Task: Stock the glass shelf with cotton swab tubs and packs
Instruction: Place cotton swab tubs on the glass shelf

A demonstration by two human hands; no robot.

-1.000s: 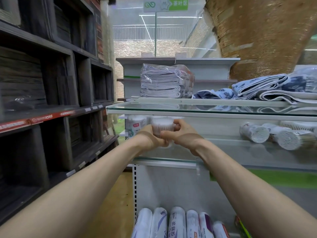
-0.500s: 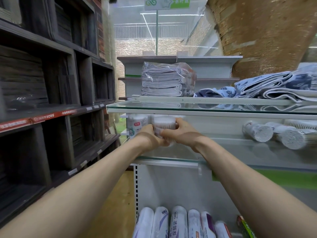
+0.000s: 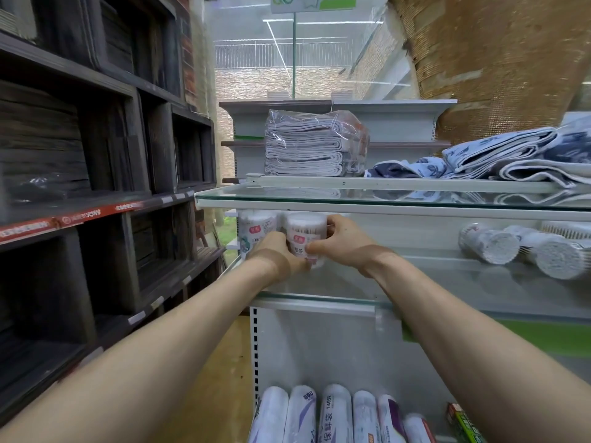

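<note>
Both hands, left hand point(image 3: 277, 254) and right hand point(image 3: 343, 240), clamp clear round cotton swab tub point(image 3: 306, 235), upright on glass shelf point(image 3: 447, 284), just beside matching second tub point(image 3: 256, 226); bare glass to right.

"保鲜袋 140只" on a bottom roll point(image 3: 335, 414); "棉签" on a tub point(image 3: 306, 231)

Dark wooden shelving point(image 3: 96, 155) fills the left side, with red price strips point(image 3: 80, 215) along the edge of one board. A stack of folded white cloths point(image 3: 307, 145) wrapped in clear plastic stands left of loosely folded blue-patterned textiles point(image 3: 511, 158). Behind them is a grey metal rack point(image 3: 383, 107). A green and white sign point(image 3: 313, 1) hangs overhead (its lettering is cut off by the frame). A golden-brown woven column point(image 3: 495, 59) rises at the right. At the bottom, rolls of plastic bags point(image 3: 332, 414) lie side by side, with a green box point(image 3: 463, 423) to their right.
</note>
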